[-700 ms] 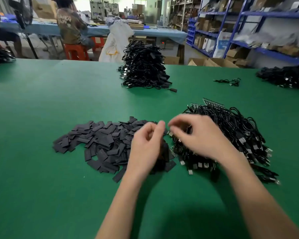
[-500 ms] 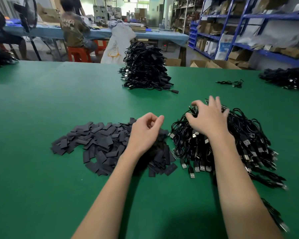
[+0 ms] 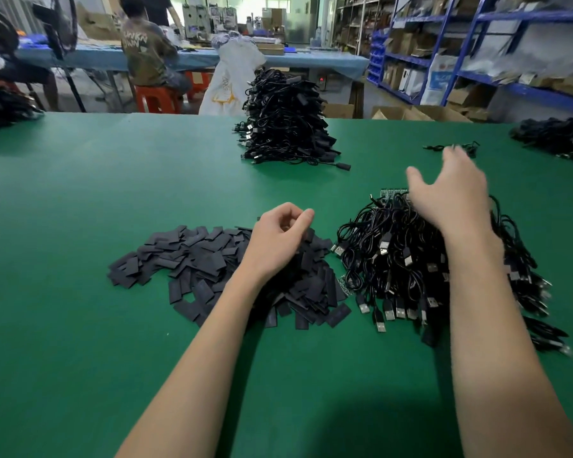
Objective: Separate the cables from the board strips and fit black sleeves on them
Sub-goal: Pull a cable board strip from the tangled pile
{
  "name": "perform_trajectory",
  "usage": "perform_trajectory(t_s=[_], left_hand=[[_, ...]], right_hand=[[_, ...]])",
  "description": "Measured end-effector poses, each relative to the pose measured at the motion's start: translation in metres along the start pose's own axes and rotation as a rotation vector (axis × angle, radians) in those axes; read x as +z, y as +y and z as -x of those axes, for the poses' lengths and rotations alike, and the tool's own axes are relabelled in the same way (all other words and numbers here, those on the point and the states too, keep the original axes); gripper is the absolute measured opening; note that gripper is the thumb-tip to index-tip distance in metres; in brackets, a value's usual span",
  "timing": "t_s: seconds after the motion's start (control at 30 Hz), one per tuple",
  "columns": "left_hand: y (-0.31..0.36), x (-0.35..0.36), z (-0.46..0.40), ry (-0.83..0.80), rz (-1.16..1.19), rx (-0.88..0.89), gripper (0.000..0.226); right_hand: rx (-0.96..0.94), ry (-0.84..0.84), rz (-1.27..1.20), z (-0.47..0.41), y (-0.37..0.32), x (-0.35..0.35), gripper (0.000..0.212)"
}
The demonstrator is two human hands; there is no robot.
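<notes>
The right hand (image 3: 454, 196) is blurry, fingers spread over the cables (image 3: 394, 252). Left hand (image 3: 275, 239) fingers curl above the sleeves (image 3: 192, 256); what they hold is hidden. Two piles, too many to count.

**Both forearms extended, left hand curled, right hand spread**

The left forearm runs up from 7 o'clock toward the middle of the view, bare to the edge. The left hand (image 3: 278, 238) sits back-up, fingers curled in with the thumb tip against the forefinger; whether anything is pinched there cannot be told. The right forearm rises from 5 o'clock, nearly straight. The right hand (image 3: 450, 196) reaches toward 1 o'clock, palm down, thumb splayed to the left, fingers extended and blurred.
</notes>
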State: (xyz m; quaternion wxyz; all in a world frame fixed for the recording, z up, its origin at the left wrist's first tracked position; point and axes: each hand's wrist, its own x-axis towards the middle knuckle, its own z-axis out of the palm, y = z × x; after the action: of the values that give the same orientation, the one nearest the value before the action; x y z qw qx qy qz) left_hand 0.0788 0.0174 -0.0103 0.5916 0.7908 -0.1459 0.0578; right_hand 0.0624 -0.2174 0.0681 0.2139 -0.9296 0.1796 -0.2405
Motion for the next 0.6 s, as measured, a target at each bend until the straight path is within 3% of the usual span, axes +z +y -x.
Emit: perform_trajectory(t_s=[0.17, 0.23, 0.43, 0.6], left_hand=[[0.0, 0.004, -0.003, -0.033, 0.024, -0.013, 0.029], [-0.001, 0.006, -0.004, -0.044, 0.084, -0.043, 0.025], [-0.004, 0.012, -0.004, -0.025, 0.178, -0.108, 0.012], [-0.006, 0.013, -0.005, -0.045, 0.164, -0.13, 0.011]], right_hand=[[-0.071, 0.228, -0.179, 0.002, -0.011, -0.013, 0.075], [-0.147, 0.247, -0.191, 0.006, -0.024, -0.008, 0.077], [-0.358, -0.121, -0.032, 0.031, -0.05, 0.038, 0.084], [-0.338, -0.238, 0.017, 0.032, -0.044, 0.052, 0.067]])
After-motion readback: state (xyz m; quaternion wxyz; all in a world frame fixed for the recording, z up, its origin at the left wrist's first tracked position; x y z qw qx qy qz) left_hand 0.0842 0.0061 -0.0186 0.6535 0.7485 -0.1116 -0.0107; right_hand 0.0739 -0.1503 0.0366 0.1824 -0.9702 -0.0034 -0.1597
